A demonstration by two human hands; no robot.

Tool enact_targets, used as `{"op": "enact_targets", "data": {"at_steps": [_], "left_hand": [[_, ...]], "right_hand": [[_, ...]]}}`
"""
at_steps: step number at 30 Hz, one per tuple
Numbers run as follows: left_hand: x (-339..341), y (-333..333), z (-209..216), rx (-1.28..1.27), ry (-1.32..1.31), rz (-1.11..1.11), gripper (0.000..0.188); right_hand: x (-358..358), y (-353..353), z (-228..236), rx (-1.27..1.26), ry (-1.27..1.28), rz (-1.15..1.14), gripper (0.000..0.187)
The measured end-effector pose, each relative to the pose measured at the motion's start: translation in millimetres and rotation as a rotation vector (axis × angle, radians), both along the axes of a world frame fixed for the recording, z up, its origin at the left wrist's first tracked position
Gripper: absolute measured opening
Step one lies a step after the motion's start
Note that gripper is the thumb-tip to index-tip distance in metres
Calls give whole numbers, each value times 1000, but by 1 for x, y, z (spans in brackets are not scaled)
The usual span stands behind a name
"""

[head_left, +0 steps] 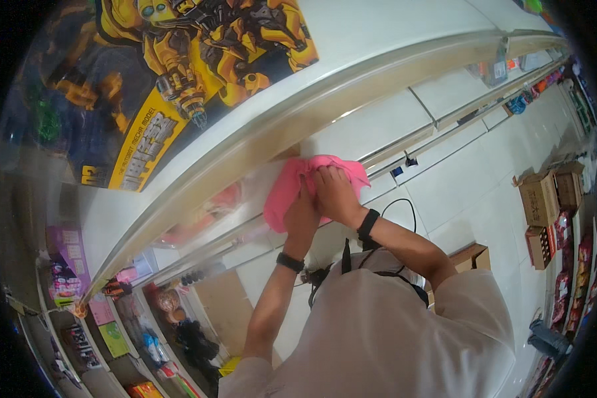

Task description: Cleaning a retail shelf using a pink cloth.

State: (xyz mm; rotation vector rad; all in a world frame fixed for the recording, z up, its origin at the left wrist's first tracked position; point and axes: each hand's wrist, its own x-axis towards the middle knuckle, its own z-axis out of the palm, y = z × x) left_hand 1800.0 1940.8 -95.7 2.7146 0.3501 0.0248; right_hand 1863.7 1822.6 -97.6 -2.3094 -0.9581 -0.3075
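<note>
A bright pink cloth [280,194], soft and folded, lies bunched in front of me at the edge of a white shelf. My left hand [301,215] grips its near side, thumb pointing up along the folds. Beside it, my right hand [337,194] has its fingers curled into the gathered middle of the cloth. The two hands nearly meet, and the fingertips are partly sunk in the fabric. Each wrist wears a black band.
A long shelf with a clear front rail [351,99] curves above my hands, bearing a large yellow-and-black robot toy box [199,86]. Stocked shelves [113,331] stand at left. Cardboard boxes [538,199] and packaged goods line the right; another open carton [469,259] sits on the tiled floor.
</note>
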Motion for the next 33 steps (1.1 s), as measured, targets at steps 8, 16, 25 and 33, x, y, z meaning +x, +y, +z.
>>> {"op": "enact_targets", "data": {"at_steps": [8,16,25,33], "left_hand": [[-20,17,-4,84,-292,-146,73],[-44,54,29,-150,-249,-248,42],[-66,88,5,19,-309,-174,47],[-55,80,12,-85,-327,-242,56]], "right_hand": [[-12,14,7,-77,-24,-146,41],[-33,58,11,-191,-62,-264,43],[-53,101,4,-159,-39,-147,42],[-37,86,-1,9,191,121,35]]}}
